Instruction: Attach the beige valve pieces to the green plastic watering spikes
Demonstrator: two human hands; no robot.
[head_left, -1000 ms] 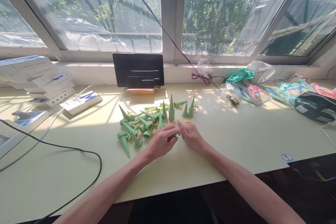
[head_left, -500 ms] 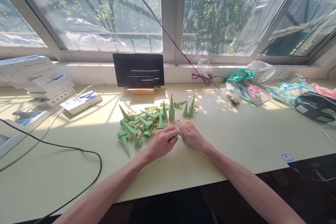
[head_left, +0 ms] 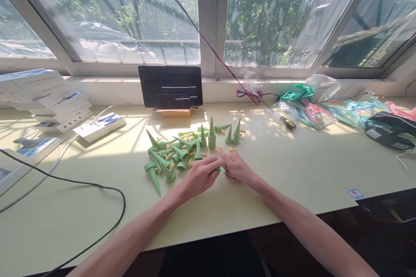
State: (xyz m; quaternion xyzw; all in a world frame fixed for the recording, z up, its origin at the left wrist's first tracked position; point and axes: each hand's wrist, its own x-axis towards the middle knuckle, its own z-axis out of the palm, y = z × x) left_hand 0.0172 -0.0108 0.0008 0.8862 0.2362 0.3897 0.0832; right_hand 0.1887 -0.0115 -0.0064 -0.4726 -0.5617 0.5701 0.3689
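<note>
My left hand is closed round a green plastic watering spike, of which only a short length shows between the hands. My right hand meets it from the right, fingers curled in a pinch; whatever sits in that pinch is hidden. Just left of my left hand lies a pile of green spikes with tan valve pieces among them. A tall spike stands upright behind my hands. Two more stand at its right, including one spike near small tan valves.
A tablet on a stand is at the back. White boxes are stacked on the left, near a black cable. A screwdriver, plastic-wrapped items and a black pouch lie on the right.
The fingers of my right hand have shifted slightly, and the lower ones now show beneath the hand. My left hand stays almost still, and the pile is unchanged.
</note>
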